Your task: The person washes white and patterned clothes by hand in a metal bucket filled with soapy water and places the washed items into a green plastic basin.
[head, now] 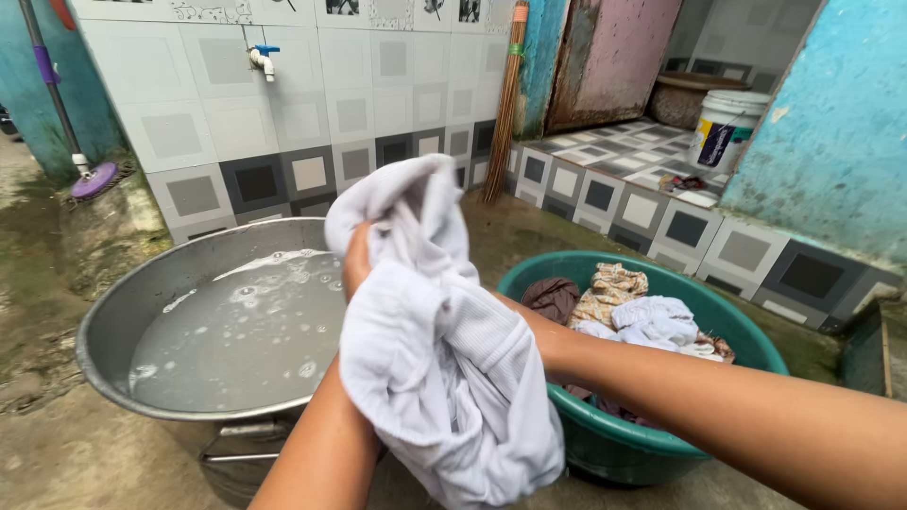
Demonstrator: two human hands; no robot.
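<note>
We hold a white cloth (439, 349) up in front of us with both hands, over the near rim of a metal basin (123, 312) of soapy water (246, 331). Our left hand (356, 260) is clenched around a bunch of the fabric near its top; only the thumb side shows, the rest is wrapped in cloth. Our right hand (529, 326) is buried inside the folds, so we cannot tell whether it is spread or pinching, only that the forearm runs into the cloth from 4 o'clock.

The cloth looks damp and hangs clear of the water, so by our judgement its washing is under way rather than finished. At 3 o'clock of the cloth a green tub (756, 345) holds a heap of other garments (624, 307), brown, patterned and white; whether those are washed already or waiting we cannot tell. A tap (263, 59) sits on the tiled wall (378, 104) at 11 o'clock.
</note>
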